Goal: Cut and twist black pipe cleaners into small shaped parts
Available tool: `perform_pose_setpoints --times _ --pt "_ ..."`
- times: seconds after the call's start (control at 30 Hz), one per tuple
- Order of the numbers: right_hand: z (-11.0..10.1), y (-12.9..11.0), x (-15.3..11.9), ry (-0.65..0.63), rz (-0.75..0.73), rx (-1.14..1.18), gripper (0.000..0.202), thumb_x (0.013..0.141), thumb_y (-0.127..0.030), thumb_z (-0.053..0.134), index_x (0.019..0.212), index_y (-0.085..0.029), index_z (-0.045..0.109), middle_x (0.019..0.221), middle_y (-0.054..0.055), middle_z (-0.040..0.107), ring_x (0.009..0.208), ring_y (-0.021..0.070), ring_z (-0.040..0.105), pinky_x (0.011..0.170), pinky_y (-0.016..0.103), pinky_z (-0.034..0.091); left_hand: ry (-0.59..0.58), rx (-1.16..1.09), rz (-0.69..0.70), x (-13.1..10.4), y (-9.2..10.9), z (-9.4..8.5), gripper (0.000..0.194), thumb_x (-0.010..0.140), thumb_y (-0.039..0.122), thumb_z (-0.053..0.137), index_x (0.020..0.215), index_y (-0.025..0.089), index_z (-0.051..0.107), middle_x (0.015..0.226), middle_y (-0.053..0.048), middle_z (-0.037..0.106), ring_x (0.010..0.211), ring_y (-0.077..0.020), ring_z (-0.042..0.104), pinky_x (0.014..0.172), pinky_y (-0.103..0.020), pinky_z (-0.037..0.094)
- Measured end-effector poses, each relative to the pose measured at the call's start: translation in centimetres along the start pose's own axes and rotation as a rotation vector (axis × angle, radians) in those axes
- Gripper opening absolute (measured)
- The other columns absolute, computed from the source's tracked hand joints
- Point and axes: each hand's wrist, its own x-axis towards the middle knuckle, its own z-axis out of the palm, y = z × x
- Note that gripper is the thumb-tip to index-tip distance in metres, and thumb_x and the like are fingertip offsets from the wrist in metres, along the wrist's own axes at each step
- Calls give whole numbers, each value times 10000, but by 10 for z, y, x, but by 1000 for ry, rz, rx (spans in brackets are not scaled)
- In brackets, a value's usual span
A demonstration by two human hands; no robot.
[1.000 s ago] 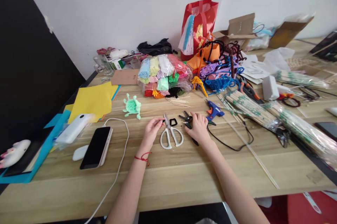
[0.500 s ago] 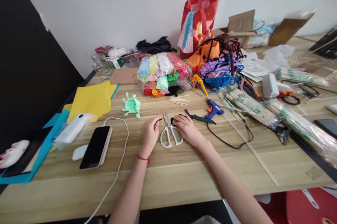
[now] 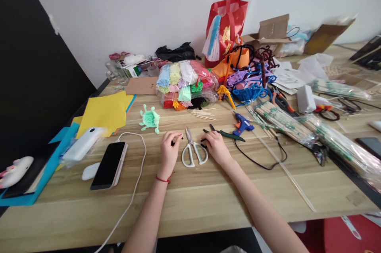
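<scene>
One left hand (image 3: 168, 153) pinches a small black piece (image 3: 173, 142); right hand (image 3: 217, 146) fingers curl, grip unclear; white-handled metal scissors (image 3: 191, 142) lie between (presumably for access).

The left hand (image 3: 169, 149) mostly covers what looks like a small black piece (image 3: 173, 142), too tiny to identify. The right hand (image 3: 217, 146) partly hides dark-green-handled pliers (image 3: 232, 135) and a black item (image 3: 203, 146) under its fingertips. The bottom edge crops both forearms (image 3: 148, 211) and the white cable (image 3: 136, 183); the right edge, a bagged stick bundle (image 3: 348, 148).
</scene>
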Motion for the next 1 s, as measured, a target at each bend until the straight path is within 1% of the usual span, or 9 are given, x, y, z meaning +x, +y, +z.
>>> perform_pose_setpoints --times 0.1,0.2,0.27,0.33,0.4,0.5,0.67,0.83,1.0 --pt "-3 -2 -2 105 69 148 137 839 -166 489 889 -190 614 894 80 656 882 230 565 791 363 441 -18 -138 -100 -2 4 2 131 747 298 657 804 183 682 843 -55 670 807 -178 610 797 -308 468" --pt "-4 -4 -3 156 173 288 109 814 -282 555 845 -185 596 815 57 648 682 183 571 621 302 452 -146 -343 -245 -6 9 6 182 720 310 686 822 160 669 811 -51 685 768 -176 638 766 -310 493" --pt "-4 -7 -3 162 214 332 168 791 -344 589 784 -177 600 758 51 646 616 165 555 580 288 438 -249 -426 -292 -8 12 8 198 696 307 709 810 152 662 789 -49 683 752 -178 644 759 -320 505" --pt "-3 -9 -2 151 226 385 205 773 -371 611 763 -166 624 756 63 661 632 169 570 597 290 448 -321 -438 -246 -9 12 10 176 677 292 728 767 153 666 793 -50 674 776 -178 639 784 -329 503" --pt "-4 -12 -1 102 206 465 223 774 -377 612 805 -161 661 805 80 683 691 183 598 641 301 468 -349 -404 -136 -8 11 13 140 672 279 735 718 161 676 848 -59 659 859 -185 622 845 -342 482" --pt "-8 -17 0 -28 139 656 253 812 -382 575 905 -177 689 913 85 694 834 205 626 748 327 489 -331 -329 -7 -6 5 16 108 696 278 718 702 174 689 973 -78 631 996 -203 580 935 -370 430" --pt "-14 -21 0 -154 171 879 275 832 -396 553 963 -200 696 1010 71 690 953 212 626 875 356 475 -309 -293 -3 -7 -2 17 125 761 290 654 746 167 669 971 -90 660 973 -210 605 911 -387 447" --pt "-7 -20 -1 -115 237 1005 300 703 -353 707 949 -182 684 962 75 703 864 203 662 841 360 508 -269 -213 6 -10 -1 18 123 768 281 647 765 158 662 850 -62 686 867 -184 635 845 -328 479" --pt "-3 -21 -1 -24 287 1019 321 636 -333 759 898 -169 673 880 70 715 795 183 671 811 351 526 -187 -150 51 -13 -1 22 162 753 265 666 875 161 642 835 -46 683 783 -159 640 754 -287 504"
